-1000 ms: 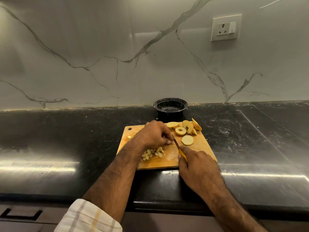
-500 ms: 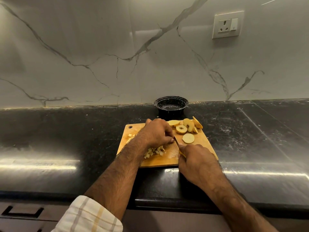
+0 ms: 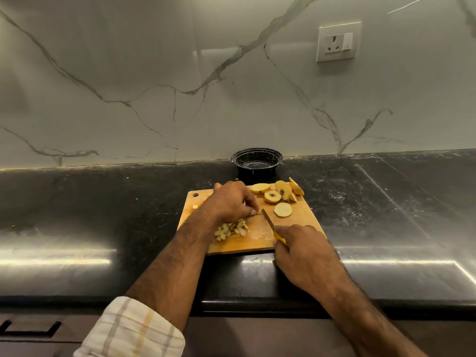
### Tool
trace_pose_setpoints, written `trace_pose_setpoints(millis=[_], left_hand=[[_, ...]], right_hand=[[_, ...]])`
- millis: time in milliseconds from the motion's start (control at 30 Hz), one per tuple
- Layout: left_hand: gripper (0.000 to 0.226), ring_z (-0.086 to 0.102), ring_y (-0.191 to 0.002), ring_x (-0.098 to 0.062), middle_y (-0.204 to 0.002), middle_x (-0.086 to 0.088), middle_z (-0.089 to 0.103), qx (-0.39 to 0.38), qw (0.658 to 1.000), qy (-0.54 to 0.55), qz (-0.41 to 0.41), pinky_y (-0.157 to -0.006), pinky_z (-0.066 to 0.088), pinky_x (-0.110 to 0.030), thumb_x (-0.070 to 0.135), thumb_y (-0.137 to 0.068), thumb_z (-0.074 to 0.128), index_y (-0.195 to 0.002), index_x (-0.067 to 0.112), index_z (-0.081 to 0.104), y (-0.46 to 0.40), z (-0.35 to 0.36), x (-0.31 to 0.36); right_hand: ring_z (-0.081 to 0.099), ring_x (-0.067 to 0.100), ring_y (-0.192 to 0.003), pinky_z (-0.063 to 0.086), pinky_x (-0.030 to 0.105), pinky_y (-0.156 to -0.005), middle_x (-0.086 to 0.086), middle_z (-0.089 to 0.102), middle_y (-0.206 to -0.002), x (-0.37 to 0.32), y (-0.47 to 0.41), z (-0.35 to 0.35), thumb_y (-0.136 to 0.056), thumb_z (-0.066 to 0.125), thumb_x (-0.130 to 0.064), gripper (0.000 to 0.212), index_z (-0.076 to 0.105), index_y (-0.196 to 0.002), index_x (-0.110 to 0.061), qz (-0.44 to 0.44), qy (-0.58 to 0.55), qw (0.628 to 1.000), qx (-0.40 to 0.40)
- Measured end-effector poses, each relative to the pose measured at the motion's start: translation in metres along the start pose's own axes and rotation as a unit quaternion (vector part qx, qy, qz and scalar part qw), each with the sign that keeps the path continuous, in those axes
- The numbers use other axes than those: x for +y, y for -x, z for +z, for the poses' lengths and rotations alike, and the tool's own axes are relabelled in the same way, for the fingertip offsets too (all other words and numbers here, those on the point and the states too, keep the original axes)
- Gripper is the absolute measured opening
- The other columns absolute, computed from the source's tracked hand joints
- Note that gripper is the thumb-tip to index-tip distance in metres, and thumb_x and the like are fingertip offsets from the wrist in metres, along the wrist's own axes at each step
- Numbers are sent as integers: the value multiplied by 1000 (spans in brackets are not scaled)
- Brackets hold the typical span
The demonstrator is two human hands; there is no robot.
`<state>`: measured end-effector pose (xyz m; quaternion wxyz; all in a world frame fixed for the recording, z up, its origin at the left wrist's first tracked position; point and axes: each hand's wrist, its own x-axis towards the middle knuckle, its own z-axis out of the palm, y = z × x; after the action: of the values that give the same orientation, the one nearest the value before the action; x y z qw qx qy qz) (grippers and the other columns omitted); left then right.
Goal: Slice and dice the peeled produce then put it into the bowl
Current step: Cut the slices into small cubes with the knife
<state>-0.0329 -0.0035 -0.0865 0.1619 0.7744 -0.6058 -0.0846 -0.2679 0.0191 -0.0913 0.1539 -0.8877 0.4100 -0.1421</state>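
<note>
Wooden board [image 3: 288, 229] near black bowl [image 3: 257, 162]; left hand [image 3: 233, 200] grip pinching a slice on board, right hand [image 3: 304, 251] grip tight around yellow knife [image 3: 273, 226]

Wall socket [image 3: 338, 42] on veined marble backsplash [image 3: 128, 73].

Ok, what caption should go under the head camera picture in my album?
Left hand steadies fruit, right hand holds a knife over the cutting board, bowl behind.
</note>
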Motion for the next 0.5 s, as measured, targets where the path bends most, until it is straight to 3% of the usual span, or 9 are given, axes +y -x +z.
trace_pose_setpoints(millis=[133, 333, 500], left_hand=[[7, 58, -105, -1, -96, 22, 73, 6, 1000, 5, -3, -114, 24, -52, 38, -92, 79, -97, 33, 80, -1, 1, -2], [5, 59, -106, -2, -95, 22, 74, 1, 1000, 18, -3, -114, 22, -53, 35, -91, 80, -96, 33, 81, -5, 4, -5], [3, 59, -107, -2, -94, 24, 75, 6, 1000, 17, -10, -116, 21, -57, 36, -90, 82, -92, 34, 82, -7, 3, -5]], right_hand=[[59, 13, -92, 55, 35, -82, -5, 69, -108, -1, -3, 2, -105, 46, -41, 34, 61, -133, -29, -16, -18, 999, 40], [58, 17, -96, 53, 36, -86, -2, 68, -116, -11, -20, 10, -106, 44, -40, 36, 59, -137, -30, -19, 3, 1000, 21], [55, 15, -86, 50, 33, -76, -6, 63, -96, -17, -33, 13, -105, 46, -37, 32, 64, -130, -29, -14, 22, 1000, -1]])
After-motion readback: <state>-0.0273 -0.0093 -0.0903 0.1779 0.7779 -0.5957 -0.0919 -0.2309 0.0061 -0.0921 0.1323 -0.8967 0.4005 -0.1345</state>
